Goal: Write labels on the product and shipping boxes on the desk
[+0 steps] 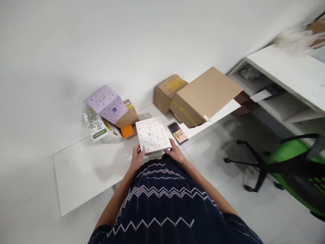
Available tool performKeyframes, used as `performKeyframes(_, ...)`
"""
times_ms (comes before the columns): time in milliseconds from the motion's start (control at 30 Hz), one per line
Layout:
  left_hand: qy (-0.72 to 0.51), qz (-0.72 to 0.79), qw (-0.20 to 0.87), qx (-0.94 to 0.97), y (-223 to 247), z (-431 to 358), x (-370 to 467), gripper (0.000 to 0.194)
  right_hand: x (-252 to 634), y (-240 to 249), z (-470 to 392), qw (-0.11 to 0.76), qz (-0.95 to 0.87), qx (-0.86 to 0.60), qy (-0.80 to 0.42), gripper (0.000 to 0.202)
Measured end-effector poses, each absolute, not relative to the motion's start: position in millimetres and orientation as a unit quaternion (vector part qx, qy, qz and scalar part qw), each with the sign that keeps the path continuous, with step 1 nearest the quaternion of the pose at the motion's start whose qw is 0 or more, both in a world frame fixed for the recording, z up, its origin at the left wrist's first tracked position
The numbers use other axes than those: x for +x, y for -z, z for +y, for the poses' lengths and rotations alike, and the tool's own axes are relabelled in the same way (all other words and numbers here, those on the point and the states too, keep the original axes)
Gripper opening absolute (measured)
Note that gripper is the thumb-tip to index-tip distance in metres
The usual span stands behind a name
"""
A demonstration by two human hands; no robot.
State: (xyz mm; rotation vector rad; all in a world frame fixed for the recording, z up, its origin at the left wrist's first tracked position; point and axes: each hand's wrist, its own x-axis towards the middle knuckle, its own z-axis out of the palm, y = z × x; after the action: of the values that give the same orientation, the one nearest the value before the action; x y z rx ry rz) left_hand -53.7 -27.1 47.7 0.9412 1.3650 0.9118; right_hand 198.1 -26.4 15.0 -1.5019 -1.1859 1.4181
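Note:
A white box with small printed marks and a barcode is held at the near edge of the table, in front of my body. My left hand grips its near left corner, thumb on top. At the near right corner, my right hand is closed on the same box. A small orange box lies just left of it. To the right of the box is a phone with a picture on its lower part. The undersides of both hands' grips are hidden.
A lilac box, a white Su-per Meal box and a brown box are clustered at the left. Brown cartons stand at the right of the white table. A green chair and white shelving are further right.

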Motion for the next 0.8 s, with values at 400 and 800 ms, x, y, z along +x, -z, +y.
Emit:
performKeyframes(400,-0.316,0.674,0.517,0.423,-17,-27,-56,0.059,217,36,8,0.237,-0.484,-0.736,-0.41,0.035)
performKeyframes(800,-0.308,0.67,0.543,0.402,-29,-25,-52,0.074,204,40,56,0.12,-0.518,-0.773,-0.346,0.034)
